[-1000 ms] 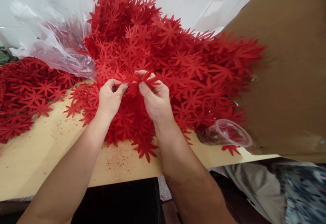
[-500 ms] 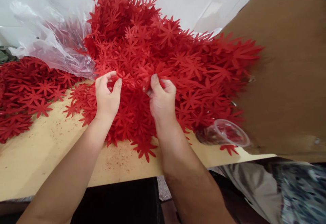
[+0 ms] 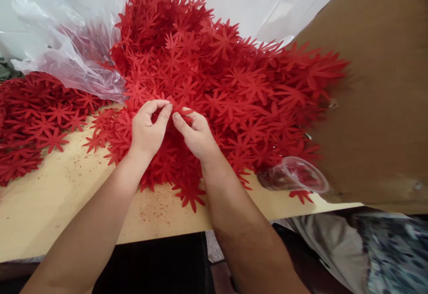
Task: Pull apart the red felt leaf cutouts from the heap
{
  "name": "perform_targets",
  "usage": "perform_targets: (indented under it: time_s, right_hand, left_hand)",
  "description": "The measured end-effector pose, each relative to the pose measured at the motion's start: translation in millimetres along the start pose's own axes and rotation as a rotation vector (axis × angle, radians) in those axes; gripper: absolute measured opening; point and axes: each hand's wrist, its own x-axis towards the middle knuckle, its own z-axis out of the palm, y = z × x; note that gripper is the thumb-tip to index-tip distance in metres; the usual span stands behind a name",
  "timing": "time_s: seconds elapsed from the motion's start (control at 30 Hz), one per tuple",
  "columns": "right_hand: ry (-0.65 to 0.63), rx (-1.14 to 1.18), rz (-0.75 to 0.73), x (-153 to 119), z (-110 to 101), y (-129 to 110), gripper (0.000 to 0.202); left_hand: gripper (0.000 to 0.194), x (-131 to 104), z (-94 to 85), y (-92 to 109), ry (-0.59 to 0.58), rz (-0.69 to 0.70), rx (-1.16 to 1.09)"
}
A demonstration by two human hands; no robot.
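Observation:
A large heap of red flower-shaped cutouts [image 3: 234, 89] with narrow petals covers the middle of the table. In front of it my left hand [image 3: 150, 124] pinches with thumb and forefinger, and the tips meet at a bit of red petal. My right hand [image 3: 192, 131] is closed on a red flower cutout [image 3: 186, 112], some of whose petals show above the thumb. The fingertips of both hands nearly touch. Red against red hides most of what lies between them.
A clear plastic bag [image 3: 76, 53] lies at the heap's left, beside a smaller pile of red cutouts [image 3: 40, 120]. At right, a clear plastic cup [image 3: 294, 176] lies on its side near a brown board [image 3: 377, 98]. The yellowish tabletop [image 3: 76, 173] carries red specks.
My right hand has moved left with its red cutout, and my left hand slightly right, so the two now meet. My left thumb and forefinger have closed together.

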Motion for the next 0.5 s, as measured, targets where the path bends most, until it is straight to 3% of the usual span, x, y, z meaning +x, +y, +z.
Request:
perform_targets:
  time_s: [0.2, 0.4, 0.5]
  right_hand:
    - [0.010, -0.045, 0.048, 0.4, -3.0, -0.6, 0.033]
    - [0.036, -0.049, 0.068, 1.1, -6.6, 0.4, 0.036]
    - [0.054, -0.038, 0.089, 0.3, -6.2, 0.2, 0.036]
  left_hand:
    - [0.013, 5.2, -2.6, -4.3, 0.101, -0.077, -0.057]
    - [0.015, 3.0, 1.0, 1.7, -0.053, -0.120, -0.185]
    - [0.014, 3.6, 0.0, -0.3, -0.048, -0.123, -0.142]
